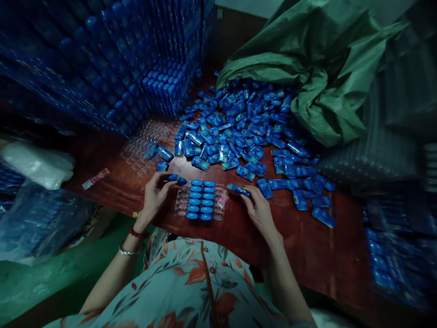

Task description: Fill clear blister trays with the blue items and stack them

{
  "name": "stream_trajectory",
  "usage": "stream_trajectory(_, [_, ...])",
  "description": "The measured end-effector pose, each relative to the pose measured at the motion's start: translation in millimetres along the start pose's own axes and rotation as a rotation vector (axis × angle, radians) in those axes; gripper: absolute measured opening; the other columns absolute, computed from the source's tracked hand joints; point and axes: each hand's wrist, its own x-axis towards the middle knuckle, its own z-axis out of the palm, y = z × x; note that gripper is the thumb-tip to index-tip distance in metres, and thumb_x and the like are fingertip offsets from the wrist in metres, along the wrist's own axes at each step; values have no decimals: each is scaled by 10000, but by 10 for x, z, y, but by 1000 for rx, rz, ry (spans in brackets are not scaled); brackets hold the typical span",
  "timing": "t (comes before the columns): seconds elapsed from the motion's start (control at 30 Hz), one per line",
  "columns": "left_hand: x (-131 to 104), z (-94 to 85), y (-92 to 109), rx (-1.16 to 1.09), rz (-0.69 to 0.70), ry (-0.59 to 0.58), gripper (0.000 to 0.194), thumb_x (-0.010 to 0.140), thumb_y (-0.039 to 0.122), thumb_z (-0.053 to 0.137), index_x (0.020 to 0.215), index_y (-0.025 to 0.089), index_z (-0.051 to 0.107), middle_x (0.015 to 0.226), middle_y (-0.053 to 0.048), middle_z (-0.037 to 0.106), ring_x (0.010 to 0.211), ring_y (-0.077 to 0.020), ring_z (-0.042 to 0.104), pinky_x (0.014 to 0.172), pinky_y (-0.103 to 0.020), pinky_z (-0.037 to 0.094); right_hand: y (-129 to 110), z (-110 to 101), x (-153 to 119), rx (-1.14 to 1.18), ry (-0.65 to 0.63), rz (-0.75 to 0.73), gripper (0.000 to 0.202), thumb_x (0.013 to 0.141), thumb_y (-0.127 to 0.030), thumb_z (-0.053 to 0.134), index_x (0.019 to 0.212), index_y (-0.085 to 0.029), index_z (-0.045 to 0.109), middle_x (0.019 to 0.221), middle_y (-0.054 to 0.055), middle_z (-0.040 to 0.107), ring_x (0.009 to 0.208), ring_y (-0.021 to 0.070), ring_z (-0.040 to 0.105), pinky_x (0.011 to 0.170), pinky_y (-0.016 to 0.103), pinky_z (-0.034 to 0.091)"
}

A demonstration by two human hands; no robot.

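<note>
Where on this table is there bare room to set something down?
Widest: the red-brown table right of the right hand, nearer than the loose blue packs. A smaller patch lies between the pink packet and left hand. Crowded: the packs heaped by the green sack.

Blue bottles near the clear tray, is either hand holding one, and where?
Yes: the left hand and right hand each pinch a blue bottle by its outer end.

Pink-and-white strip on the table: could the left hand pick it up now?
Likely yes: bare tabletop lies between the left hand and the strip, though its blue container should probably go down first.
</note>
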Motion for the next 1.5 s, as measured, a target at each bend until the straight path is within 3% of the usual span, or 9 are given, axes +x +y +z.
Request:
stream_trajectory(0.13, [-80, 32, -105, 147, 122, -86, 168, 810, 305, 591, 910, 170, 605, 855, -23, 644, 801, -146, 618, 753, -279, 512, -216, 38, 144, 40, -91, -51, 205, 933, -270, 400, 1084, -210, 526, 990, 61, 605, 922, 185, 587, 838, 315, 470])
stream_trajectory(0.3, [5, 15, -158, 228, 282, -146, 137, 841, 282, 558, 895, 163, 600, 810, -28, 638, 747, -139, 610, 707, -265, 511, -357, 111, 314, -260, -247, -175, 274, 926, -198, 380, 1147, -194, 540, 1000, 92, 567, 942, 216, 535, 829, 344, 450])
stream_trajectory(0.43, [27, -25, -114, 312, 351, -190, 145, 868, 240, 494, 947, 170, 594, 870, -45, 647, 815, -155, 613, 757, -287, 507, -427, 117, 354, -511, -329, -213, 351, 893, -97, 362, 1192, -160, 534, 973, 110, 563, 907, 236, 513, 798, 350, 424])
stream_trajectory(0.63, [93, -59, -103, 374, 474, -269, 220, 882, 158, 412, 995, 167, 601, 906, -70, 643, 877, -171, 599, 771, -311, 507, -477, 89, 419, -587, -401, -223, 352, 905, -100, 347, 1201, -141, 532, 983, 115, 570, 916, 236, 512, 815, 341, 406])
stream_trajectory(0.87, [98, -81, -167, 285, 421, -178, 153, 868, 211, 484, 959, 169, 600, 921, -79, 645, 867, -173, 616, 767, -300, 509, -353, 74, 413, -382, -333, -216, 312, 928, -175, 351, 1203, -137, 493, 1014, 110, 587, 933, 233, 529, 837, 361, 429])
stream_trajectory(1.03, [115, -58, -189, 387, 470, -308, 235, 909, 191, 384, 993, 170, 602, 900, -82, 622, 838, -169, 589, 731, -298, 498, -345, 60, 418, -347, -369, -235, 249, 927, -165, 352, 1085, -156, 545, 943, 89, 591, 881, 215, 527, 814, 334, 421])
stream_trajectory(1.2, [257, -126, -35, 527, 571, -623, 279, 913, 151, 355, 1081, 178, 576, 929, -80, 582, 866, -178, 529, 758, -320, 489, -461, -7, 478, -504, -450, -323, 302, 878, -54, 349, 1061, -172, 558, 937, 79, 577, 855, 204, 501, 795, 310, 385])
stream_trajectory(1.27, [293, -131, 8, 582, 584, -694, 284, 906, 137, 357, 1083, 178, 575, 912, -78, 570, 859, -184, 513, 749, -322, 487, -543, -15, 508, -553, -485, -341, 317, 868, -35, 345, 1045, -182, 564, 926, 74, 580, 851, 202, 505, 791, 309, 379])
stream_trajectory(1.5, [175, -70, -13, 608, 603, -622, 318, 897, 92, 329, 1088, 162, 573, 936, -92, 571, 904, -194, 496, 775, -337, 483, -754, 120, 520, -649, -523, -366, 299, 851, -28, 387, 1044, -178, 560, 945, 81, 594, 921, 211, 538, 842, 335, 395])
